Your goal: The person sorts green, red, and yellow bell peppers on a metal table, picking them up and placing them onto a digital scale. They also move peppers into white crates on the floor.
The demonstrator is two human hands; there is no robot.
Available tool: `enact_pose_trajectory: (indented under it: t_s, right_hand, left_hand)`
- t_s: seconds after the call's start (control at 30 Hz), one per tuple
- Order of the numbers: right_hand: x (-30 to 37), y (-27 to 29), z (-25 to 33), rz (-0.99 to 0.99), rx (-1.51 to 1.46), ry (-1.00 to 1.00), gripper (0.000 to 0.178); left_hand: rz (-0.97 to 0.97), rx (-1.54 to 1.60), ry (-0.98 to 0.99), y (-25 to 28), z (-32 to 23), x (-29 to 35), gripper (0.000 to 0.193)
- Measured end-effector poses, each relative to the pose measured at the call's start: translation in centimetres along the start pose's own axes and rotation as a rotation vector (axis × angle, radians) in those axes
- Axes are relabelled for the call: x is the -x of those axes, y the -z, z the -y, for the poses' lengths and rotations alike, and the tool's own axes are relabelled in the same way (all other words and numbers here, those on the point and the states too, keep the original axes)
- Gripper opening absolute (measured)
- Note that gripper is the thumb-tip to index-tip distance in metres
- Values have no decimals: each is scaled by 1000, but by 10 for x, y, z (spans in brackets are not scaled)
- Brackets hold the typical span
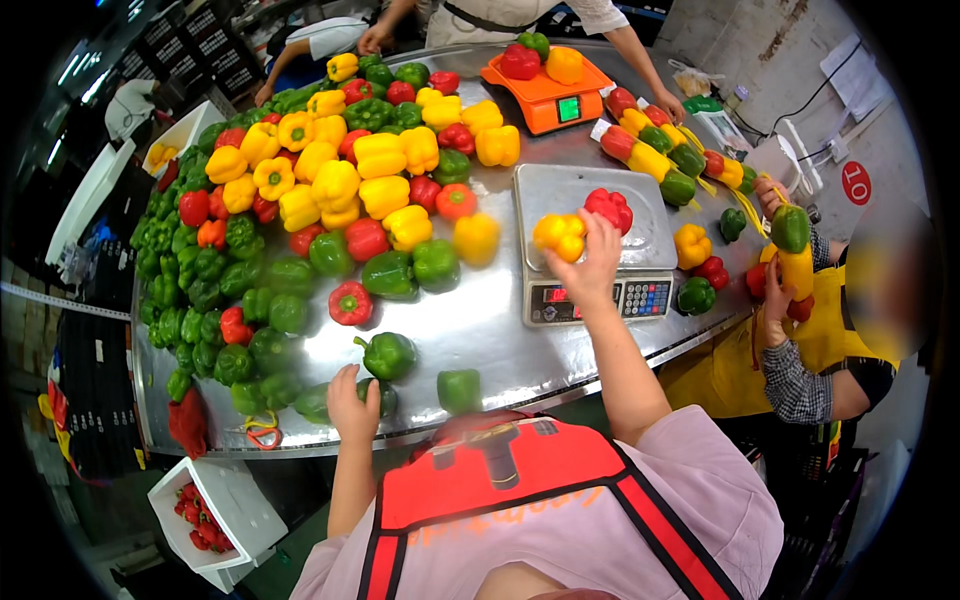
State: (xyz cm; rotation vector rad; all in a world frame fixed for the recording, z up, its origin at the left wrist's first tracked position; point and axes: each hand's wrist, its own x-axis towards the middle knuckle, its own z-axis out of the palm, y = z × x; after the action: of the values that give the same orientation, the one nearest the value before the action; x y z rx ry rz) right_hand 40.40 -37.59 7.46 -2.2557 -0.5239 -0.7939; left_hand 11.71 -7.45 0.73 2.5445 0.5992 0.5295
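My right hand [592, 262] grips a yellow bell pepper [560, 237] over the steel pan of a digital scale [540, 192]. A red bell pepper [609, 209] is on that pan, just beyond my fingers. Near the table's front edge, my left hand [353, 405] has its fingers curled and its thumb against a green bell pepper [385, 399], which is partly hidden by the hand. A larger green bell pepper with a stem [387, 355] lies just beyond it, and another green bell pepper [459, 391] stands to its right.
A big pile of yellow, red and green peppers [335, 185] covers the metal table's left side. An orange scale [548, 90] with three peppers stands at the back. Bagged mixed peppers [650, 160] lie right, beside a co-worker's hands [776, 300]. Scissors [263, 432] lie at the front edge.
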Motion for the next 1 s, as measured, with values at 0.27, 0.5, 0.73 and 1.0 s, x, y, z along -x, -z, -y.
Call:
enact_pose_trajectory:
  t_s: [0.27, 0.5, 0.73, 1.0]
  right_hand:
    - [-30, -3, -28, 94, 273, -4, 70]
    - [-42, -9, -51, 132, 416, -93, 68]
    - [-49, -23, -3, 115, 18, 178, 64]
    - [-73, -139, 64, 543, -216, 247, 60]
  left_hand:
    - [25, 101, -225, -7, -50, -13, 42]
    - [115, 141, -267, -21, -72, -6, 44]
    - [113, 53, -261, -26, -85, 4, 44]
    - [25, -18, -108, -18, -73, -17, 48]
